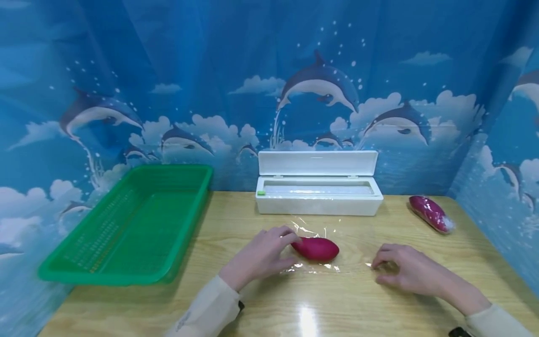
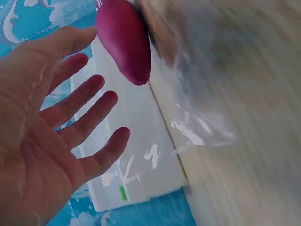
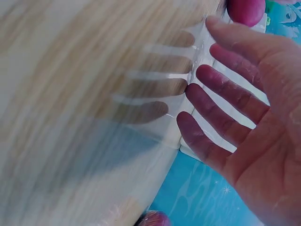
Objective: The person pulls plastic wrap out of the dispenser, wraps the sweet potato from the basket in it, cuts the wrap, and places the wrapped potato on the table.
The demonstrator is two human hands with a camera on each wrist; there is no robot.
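A smooth purple-red sweet potato (image 1: 318, 249) lies on a sheet of clear cling film (image 1: 349, 264) in the middle of the table. My left hand (image 1: 269, 252) is at its left end, fingers loosely bent; in the left wrist view the fingers are spread, with the thumb tip beside the sweet potato (image 2: 124, 40). To the right, my right hand (image 1: 406, 269) hovers low near the film's right edge. Its fingers (image 3: 225, 96) are apart and relaxed in the right wrist view, with nothing seen between them.
Behind the film stands a white cling film dispenser box (image 1: 317, 206), lid raised, with a green slider. A film-wrapped purple piece (image 1: 431, 214) lies at the back right. On the left sits a green plastic basket (image 1: 181, 229). Dolphin-print curtains border the table.
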